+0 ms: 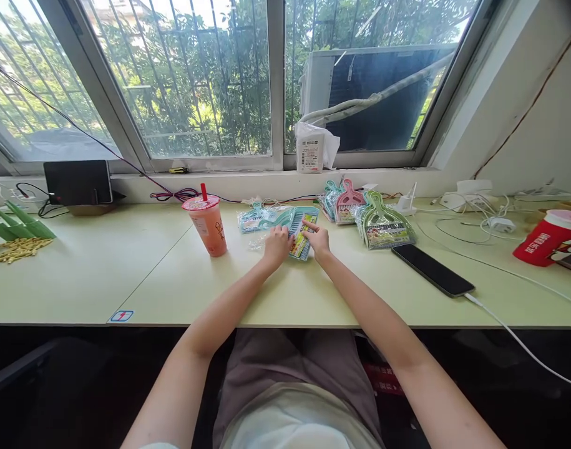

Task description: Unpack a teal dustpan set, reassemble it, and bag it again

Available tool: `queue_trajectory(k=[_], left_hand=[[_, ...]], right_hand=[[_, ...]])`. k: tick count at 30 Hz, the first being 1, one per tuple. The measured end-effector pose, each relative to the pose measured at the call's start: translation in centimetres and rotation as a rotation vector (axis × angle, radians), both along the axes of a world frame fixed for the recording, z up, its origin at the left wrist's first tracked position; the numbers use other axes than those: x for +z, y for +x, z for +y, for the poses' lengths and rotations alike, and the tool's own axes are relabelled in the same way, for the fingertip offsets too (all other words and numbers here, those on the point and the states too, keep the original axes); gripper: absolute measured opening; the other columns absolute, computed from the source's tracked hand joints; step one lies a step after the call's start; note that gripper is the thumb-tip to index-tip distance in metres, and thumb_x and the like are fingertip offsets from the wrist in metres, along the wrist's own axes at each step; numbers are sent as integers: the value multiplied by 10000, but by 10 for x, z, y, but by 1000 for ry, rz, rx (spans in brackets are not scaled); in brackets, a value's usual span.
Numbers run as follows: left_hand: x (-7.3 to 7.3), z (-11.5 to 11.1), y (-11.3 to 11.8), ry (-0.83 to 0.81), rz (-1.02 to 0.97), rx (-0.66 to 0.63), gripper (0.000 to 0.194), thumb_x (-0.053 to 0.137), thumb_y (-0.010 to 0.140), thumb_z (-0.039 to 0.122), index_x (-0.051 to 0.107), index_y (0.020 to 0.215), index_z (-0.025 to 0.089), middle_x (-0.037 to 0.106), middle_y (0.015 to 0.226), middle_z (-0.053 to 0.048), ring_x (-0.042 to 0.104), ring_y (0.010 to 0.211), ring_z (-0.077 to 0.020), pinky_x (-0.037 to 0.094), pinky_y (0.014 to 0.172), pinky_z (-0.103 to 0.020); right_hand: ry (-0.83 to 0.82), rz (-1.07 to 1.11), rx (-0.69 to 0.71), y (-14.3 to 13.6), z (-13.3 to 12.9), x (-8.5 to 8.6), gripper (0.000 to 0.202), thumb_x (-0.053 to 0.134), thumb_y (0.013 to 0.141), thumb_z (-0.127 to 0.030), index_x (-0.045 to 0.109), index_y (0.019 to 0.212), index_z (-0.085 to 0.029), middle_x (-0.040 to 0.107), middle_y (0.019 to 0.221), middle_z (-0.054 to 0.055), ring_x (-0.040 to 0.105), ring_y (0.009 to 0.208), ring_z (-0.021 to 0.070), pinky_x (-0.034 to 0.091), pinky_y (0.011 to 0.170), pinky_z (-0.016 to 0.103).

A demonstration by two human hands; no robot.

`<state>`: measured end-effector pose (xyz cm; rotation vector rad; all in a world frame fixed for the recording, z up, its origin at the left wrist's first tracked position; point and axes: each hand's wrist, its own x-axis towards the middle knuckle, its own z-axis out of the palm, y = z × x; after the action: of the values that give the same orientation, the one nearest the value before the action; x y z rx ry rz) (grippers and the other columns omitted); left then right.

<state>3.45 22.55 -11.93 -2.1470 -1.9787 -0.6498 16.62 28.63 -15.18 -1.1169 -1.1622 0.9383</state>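
A blue comb-like item with a yellow printed label (300, 245) lies on the table between my hands. My left hand (278, 245) is closed at its left edge, fingers curled. My right hand (317, 240) holds its right side, with thumb and forefinger at the yellow label. Just behind are blue-green packaged pieces (261, 217) in clear plastic. Farther right sit blue and pink packaged sets (348, 202) and a green packaged set (383, 224).
A pink drink cup with a red straw (209, 227) stands left of my hands. A black phone (432, 269) with a white cable lies to the right, near a red cup (551, 240). A dark tablet (78, 183) stands at the back left.
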Motion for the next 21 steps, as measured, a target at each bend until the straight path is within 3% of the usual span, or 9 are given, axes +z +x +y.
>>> queue_trajectory(k=[8, 18, 21], left_hand=[[1, 5, -6, 31, 41, -18, 162, 432, 964, 142, 580, 1018, 177, 640, 1050, -124, 587, 1096, -249, 477, 824, -305], [3, 0, -2, 37, 155, -175, 235, 397, 992, 132, 538, 1170, 192, 630, 1145, -114, 588, 1127, -228, 488, 809, -286], [4, -3, 0, 19, 151, -163, 292, 410, 991, 137, 506, 1252, 222, 630, 1148, -93, 578, 1130, -228, 496, 758, -282]], right_hand=[[1, -119, 21, -1, -1, -1, 509, 685, 678, -124, 746, 1179, -197, 764, 1123, 53, 725, 1015, 215, 570, 940, 335], [96, -173, 100, 1, -10, 9, 712, 755, 617, -102, 671, 1310, -240, 725, 1232, 31, 670, 1138, 238, 523, 1021, 347], [133, -145, 87, 2, -12, 12, 746, 754, 615, -94, 648, 1340, -234, 694, 1290, 42, 645, 1186, 244, 511, 1043, 347]])
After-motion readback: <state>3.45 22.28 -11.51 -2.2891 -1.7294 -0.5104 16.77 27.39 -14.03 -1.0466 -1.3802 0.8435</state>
